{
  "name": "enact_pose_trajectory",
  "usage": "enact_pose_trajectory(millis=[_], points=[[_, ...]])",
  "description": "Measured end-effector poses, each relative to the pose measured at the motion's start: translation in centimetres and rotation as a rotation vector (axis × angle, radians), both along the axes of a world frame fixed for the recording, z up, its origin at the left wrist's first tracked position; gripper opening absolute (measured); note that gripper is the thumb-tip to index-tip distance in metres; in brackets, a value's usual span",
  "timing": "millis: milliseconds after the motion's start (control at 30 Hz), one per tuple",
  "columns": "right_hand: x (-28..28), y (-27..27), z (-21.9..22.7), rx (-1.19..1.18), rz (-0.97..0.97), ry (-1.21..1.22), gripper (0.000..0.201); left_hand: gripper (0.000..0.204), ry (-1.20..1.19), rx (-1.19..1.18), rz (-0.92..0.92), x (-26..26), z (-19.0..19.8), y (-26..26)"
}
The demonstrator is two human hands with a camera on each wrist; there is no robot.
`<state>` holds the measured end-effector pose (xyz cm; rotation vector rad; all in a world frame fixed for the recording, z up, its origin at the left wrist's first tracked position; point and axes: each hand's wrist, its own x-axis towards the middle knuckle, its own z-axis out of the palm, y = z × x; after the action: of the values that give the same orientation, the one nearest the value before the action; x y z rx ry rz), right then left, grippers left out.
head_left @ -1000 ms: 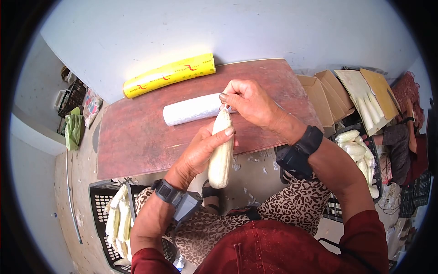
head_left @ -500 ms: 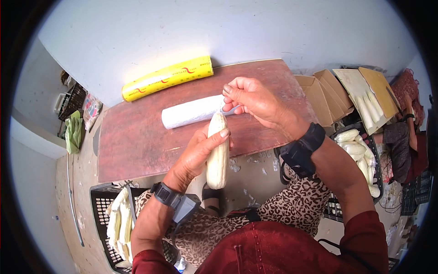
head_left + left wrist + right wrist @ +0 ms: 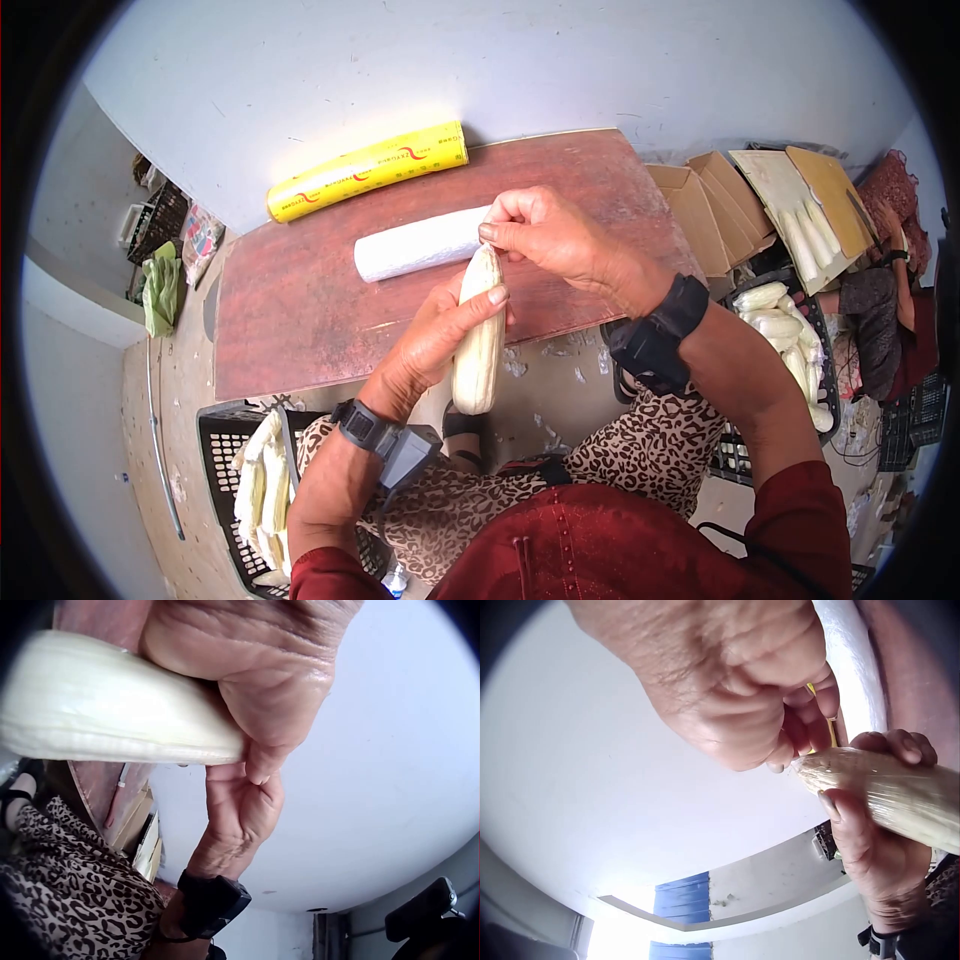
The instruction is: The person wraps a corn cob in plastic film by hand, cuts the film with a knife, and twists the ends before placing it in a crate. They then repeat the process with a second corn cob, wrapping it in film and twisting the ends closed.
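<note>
A pale ear of corn (image 3: 478, 355) stands nearly upright over the near edge of the table, its tip toward the wall. My left hand (image 3: 432, 330) grips it round the upper part, thumb lying across the front. At the tip, the thumb and fingers of my right hand (image 3: 555, 237) pinch the gathered end of the clear film. Shiny, tight film shows over the corn (image 3: 911, 791) in the right wrist view. From the left wrist, the thick end of the corn (image 3: 97, 705) juts out to the left, and the left palm hides its tip.
On the red-brown table (image 3: 300, 335) lie a roll of white film (image 3: 410, 247) and a yellow printed roll (image 3: 370, 172) by the wall. Black crates of corn stand at left (image 3: 222, 480) and right (image 3: 828, 385). Cardboard boxes (image 3: 705, 210) and another person (image 3: 905, 310) are at far right.
My right hand first moved off the tip, away from the corn, then came back down and pinches there again. The left hand holds the corn in almost the same place.
</note>
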<state>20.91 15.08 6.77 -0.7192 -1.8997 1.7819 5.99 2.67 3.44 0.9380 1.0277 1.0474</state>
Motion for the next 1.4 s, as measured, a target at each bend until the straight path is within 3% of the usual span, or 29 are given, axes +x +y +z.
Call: enact_pose_trajectory(millis=[467, 667, 867, 967, 1400], points=[[-0.1, 0.0, -0.1, 0.080, -0.044, -0.050, 0.013, 0.039, -0.020, -0.039, -0.014, 0.0, -0.5, -0.1], [0.2, -0.1, 0.4, 0.006, 0.014, -0.098, 0.016, 0.037, -0.008, -0.054, -0.040, 0.2, -0.8, -0.3], [0.0, 0.4, -0.8, 0.288, -0.025, -0.058, 0.021, 0.037, 0.001, -0.066, -0.044, 0.2, -1.3, -0.2], [0.3, 0.2, 0.2, 0.383, 0.000, -0.163, 0.020, 0.037, -0.003, -0.057, -0.043, 0.1, -1.4, -0.1], [0.2, -0.3, 0.3, 0.463, -0.022, -0.217, 0.024, 0.033, 0.015, -0.060, -0.050, 0.2, -1.4, -0.3]])
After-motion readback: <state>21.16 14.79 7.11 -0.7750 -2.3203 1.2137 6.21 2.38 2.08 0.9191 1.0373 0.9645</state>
